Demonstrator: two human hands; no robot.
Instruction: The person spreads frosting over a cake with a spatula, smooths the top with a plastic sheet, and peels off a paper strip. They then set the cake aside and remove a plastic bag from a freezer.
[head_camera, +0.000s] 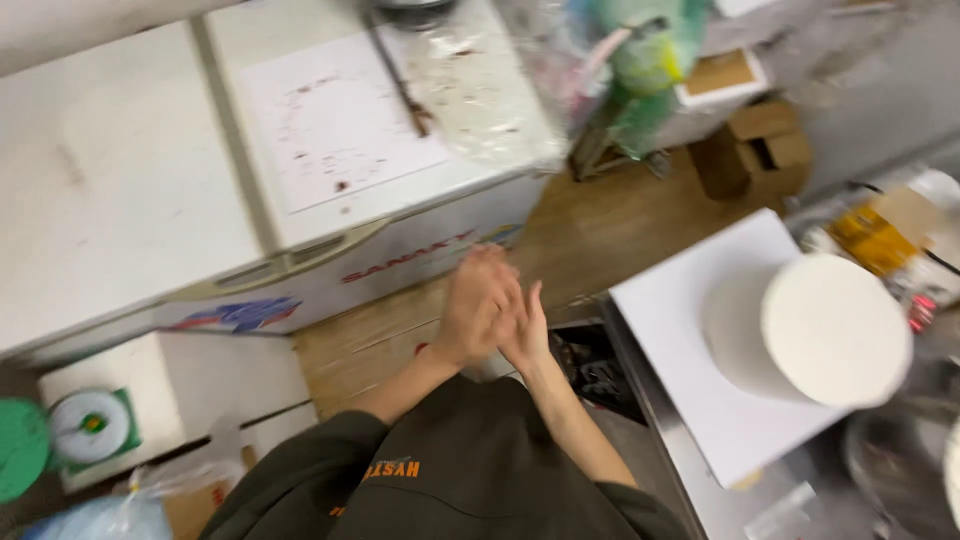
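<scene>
At the left I see a white chest freezer (200, 170) with a stained sheet of paper (335, 115) on its lid. In the middle, above the wooden floor (600, 230), my left hand (478, 305) and right hand (525, 330) press together, fingers straight, gripping nothing. To the right, a plain white round cake (810, 330) stands on a white square board (690, 300), well apart from both hands, at the counter (690, 480) edge.

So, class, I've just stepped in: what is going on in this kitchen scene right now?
A person in a dark top stands with the left hand and right hand pressed together in front of them, holding nothing. To the right, a plain white round cake sits on a white square board, untouched. Ahead is a white chest freezer with a smeared sheet of paper on its lid. The picture is blurred.
</scene>
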